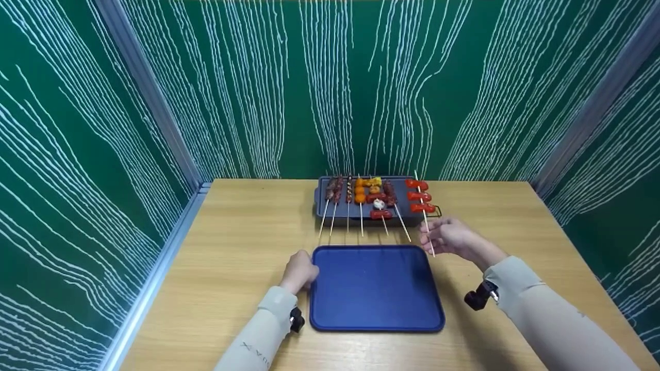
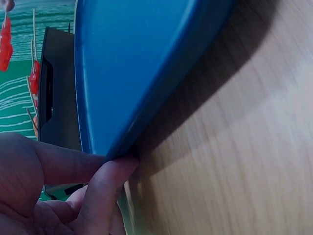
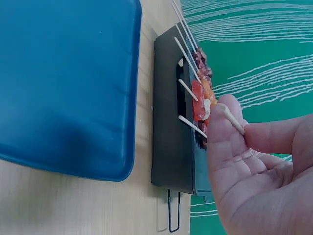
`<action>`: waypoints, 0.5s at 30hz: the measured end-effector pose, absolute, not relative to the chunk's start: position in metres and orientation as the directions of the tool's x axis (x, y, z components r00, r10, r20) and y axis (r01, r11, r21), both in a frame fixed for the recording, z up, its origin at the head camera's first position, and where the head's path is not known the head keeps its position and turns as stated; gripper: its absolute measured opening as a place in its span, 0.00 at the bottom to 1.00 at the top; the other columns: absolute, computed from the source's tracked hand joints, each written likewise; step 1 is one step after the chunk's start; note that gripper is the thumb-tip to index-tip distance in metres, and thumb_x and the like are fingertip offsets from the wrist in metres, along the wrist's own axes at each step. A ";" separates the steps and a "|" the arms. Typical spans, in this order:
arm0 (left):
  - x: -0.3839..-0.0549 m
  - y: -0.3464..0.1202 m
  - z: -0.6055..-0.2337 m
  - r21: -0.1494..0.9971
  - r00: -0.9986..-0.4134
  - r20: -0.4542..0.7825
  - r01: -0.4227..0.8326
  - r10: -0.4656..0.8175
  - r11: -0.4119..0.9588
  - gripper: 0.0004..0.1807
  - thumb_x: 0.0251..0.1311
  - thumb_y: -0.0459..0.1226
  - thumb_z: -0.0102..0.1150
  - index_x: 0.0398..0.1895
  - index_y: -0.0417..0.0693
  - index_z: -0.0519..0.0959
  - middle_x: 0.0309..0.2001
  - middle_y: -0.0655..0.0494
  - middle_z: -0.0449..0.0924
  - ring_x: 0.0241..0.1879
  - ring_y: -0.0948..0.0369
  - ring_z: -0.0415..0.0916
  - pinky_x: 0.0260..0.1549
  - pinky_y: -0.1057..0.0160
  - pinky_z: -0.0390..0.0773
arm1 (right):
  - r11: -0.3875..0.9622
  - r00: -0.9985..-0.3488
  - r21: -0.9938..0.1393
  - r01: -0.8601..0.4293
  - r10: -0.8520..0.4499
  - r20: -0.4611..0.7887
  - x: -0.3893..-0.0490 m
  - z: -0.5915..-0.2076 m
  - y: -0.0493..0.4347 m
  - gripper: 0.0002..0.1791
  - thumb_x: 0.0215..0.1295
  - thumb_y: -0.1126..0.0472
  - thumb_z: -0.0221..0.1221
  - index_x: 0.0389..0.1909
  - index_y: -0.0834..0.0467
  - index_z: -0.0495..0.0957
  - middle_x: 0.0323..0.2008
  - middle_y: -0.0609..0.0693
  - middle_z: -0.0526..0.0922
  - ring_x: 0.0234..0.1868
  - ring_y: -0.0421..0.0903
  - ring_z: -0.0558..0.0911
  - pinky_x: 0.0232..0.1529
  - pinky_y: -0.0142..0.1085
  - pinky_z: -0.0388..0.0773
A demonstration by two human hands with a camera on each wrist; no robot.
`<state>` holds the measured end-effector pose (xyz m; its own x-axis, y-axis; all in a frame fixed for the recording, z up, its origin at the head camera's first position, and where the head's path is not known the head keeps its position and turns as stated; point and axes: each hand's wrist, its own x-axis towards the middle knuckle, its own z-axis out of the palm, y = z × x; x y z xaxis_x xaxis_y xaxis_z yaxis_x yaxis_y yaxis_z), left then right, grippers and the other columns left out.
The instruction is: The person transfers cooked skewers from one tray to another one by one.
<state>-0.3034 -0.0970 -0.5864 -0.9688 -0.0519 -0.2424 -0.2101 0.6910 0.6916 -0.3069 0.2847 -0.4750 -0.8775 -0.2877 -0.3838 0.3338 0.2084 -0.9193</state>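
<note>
My left hand [image 1: 300,270] pinches the left rim of a blue rectangular tray [image 1: 376,288] near its far corner. In the left wrist view, thumb and finger meet on the tray's edge [image 2: 132,112]. My right hand [image 1: 448,237] holds a skewer [image 1: 419,196] with several red pieces by the lower part of its stick, at the right end of the grill. The right wrist view shows the stick's end [image 3: 232,120] between thumb and fingers; the red pieces are hidden there.
A dark tabletop grill [image 3: 168,98] with a wire handle [image 3: 174,210] stands behind the tray. Several skewers lie across it, including meat skewers [image 1: 337,190], an orange-ball skewer [image 1: 360,191] and a mixed skewer [image 1: 379,204], sticks pointing toward me. Green patterned walls [image 1: 319,87] enclose the wooden table [image 1: 237,232].
</note>
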 end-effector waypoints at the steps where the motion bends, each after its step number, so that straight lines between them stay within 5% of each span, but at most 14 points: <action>1: -0.302 -0.097 -0.586 0.695 -0.972 -0.231 -0.200 -0.049 0.691 0.18 0.56 0.25 0.51 0.14 0.51 0.63 0.15 0.49 0.74 0.09 0.58 0.74 0.07 0.64 0.72 | 0.216 -0.876 -0.919 0.331 -0.292 -0.384 -0.305 -0.475 0.285 0.09 0.79 0.73 0.46 0.51 0.64 0.73 0.33 0.48 0.86 0.32 0.42 0.86 0.40 0.36 0.89; 15: -0.303 -0.097 -0.586 0.688 -0.967 -0.246 -0.218 -0.059 0.692 0.11 0.57 0.25 0.52 0.20 0.45 0.71 0.21 0.45 0.79 0.10 0.59 0.75 0.09 0.64 0.75 | 0.288 -0.849 -0.889 0.356 -0.298 -0.437 -0.288 -0.488 0.286 0.10 0.79 0.73 0.46 0.50 0.66 0.76 0.34 0.52 0.86 0.33 0.44 0.89 0.41 0.40 0.93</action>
<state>-0.3026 -0.0965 -0.5864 -0.9673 -0.0592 -0.2465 -0.2177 0.6919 0.6884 -0.2875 0.2862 -0.4880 -0.8489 -0.2979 -0.4366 0.3560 0.2883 -0.8889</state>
